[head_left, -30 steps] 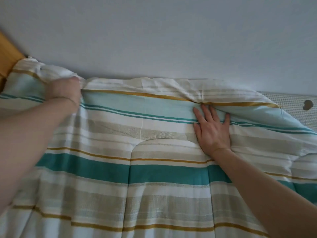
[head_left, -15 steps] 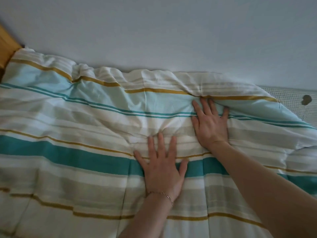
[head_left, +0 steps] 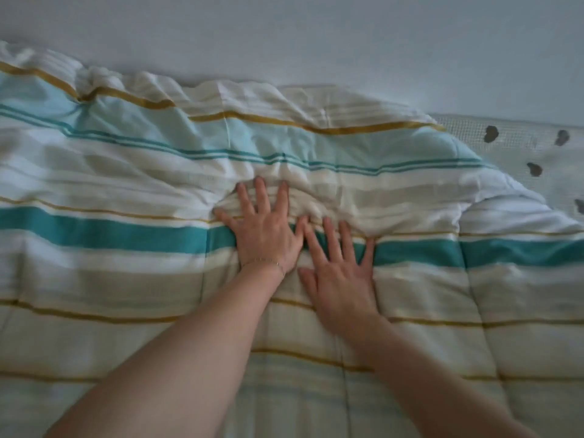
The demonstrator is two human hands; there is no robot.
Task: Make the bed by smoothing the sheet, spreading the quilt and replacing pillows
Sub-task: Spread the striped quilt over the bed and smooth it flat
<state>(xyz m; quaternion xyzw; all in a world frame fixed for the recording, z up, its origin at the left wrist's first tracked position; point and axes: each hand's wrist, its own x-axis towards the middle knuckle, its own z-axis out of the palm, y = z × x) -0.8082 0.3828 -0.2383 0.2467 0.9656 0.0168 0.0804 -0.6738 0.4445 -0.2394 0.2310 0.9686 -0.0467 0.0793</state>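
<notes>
Both flat: left hand (head_left: 264, 230) and right hand (head_left: 339, 281) press side by side, fingers spread and grasping nothing, on the striped quilt (head_left: 126, 222), which lies rumpled against the wall (head_left: 316, 36).

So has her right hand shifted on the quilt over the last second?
Yes. The right hand has slid toward the person, from the mustard stripe near the quilt's top edge down onto the dark teal band.
</notes>
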